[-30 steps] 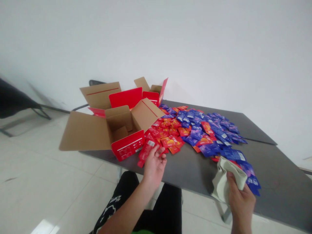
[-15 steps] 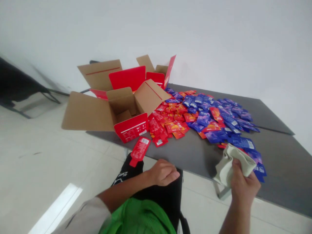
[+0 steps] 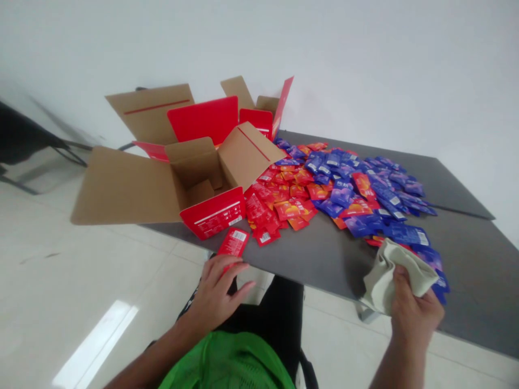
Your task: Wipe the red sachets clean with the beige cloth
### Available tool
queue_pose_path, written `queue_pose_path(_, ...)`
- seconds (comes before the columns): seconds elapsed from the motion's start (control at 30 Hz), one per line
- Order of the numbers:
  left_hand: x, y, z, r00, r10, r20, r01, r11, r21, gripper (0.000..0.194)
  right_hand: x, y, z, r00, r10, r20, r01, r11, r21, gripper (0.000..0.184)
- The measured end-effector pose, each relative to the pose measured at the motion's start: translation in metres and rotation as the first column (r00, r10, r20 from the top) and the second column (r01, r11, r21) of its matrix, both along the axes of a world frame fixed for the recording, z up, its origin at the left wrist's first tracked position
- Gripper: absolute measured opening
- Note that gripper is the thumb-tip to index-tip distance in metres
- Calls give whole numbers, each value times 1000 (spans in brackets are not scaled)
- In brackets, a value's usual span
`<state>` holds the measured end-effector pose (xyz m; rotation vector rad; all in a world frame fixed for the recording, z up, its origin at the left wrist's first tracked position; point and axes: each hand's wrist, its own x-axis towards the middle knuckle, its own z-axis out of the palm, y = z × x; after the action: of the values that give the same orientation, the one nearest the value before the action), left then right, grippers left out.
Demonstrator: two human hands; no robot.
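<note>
My left hand (image 3: 217, 294) is at the table's front edge, its fingers apart over the lower end of a red packet (image 3: 234, 241). The packet lies label side up and sticks out past the edge, its lower part hidden behind my fingers; I cannot tell whether they touch it. My right hand (image 3: 417, 310) is closed round a folded pale cloth (image 3: 385, 270), which I hold at the front edge beside several purple packets (image 3: 407, 235). A pile of red and orange packets (image 3: 290, 208) lies between my hands, further back.
An open cardboard box (image 3: 213, 213) with red outer sides stands at the left of the grey table (image 3: 324, 259), its flaps spread wide. More open boxes (image 3: 203, 121) stand behind it. A black chair (image 3: 24, 135) is at far left, and a white wall (image 3: 344, 65) rises behind.
My left hand drew back from the red packet with its fingers curled, then moved left to it and spread. The packet now overhangs the edge. My right hand keeps the cloth. The view has tilted down.
</note>
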<state>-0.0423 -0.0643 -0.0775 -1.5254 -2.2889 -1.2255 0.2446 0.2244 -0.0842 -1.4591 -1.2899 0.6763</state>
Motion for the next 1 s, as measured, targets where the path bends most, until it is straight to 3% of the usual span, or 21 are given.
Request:
queue_pose_path(0.1,-22,-15,-9,955,-54,-291,-8,978,-209,61,-1,1,0,1000,-11,-11,11,1000,-24,66)
queue_pose_path(0.23,-39,-25,-20,900,-149,-410,13,949,-315,58,-1,1,0,1000,-19,-24,18,999,-31,65)
queue_pose_path(0.4,-58,-28,-21,883,-241,-402,127,949,-290,61,2,3,-4,999,-3,-38,2,999,-36,70)
queue_pose_path(0.53,-68,-26,-17,882,-215,-420,164,974,-154,61,2,5,-4,998,21,-64,-22,1000,-15,69)
queue_pose_path(0.7,-54,-2,14,946,-131,-297,156,986,62,60,3,6,-6,998,0,-61,-2,999,-38,67)
queue_pose_path(0.87,-40,51,55,994,-79,-77,94,972,217,50,5,6,-6,999,-8,-35,6,997,-80,68)
queue_pose_path(1.0,-52,96,65,997,-39,-68,53,975,214,51,8,8,-4,1000,-3,22,6,992,-125,67)
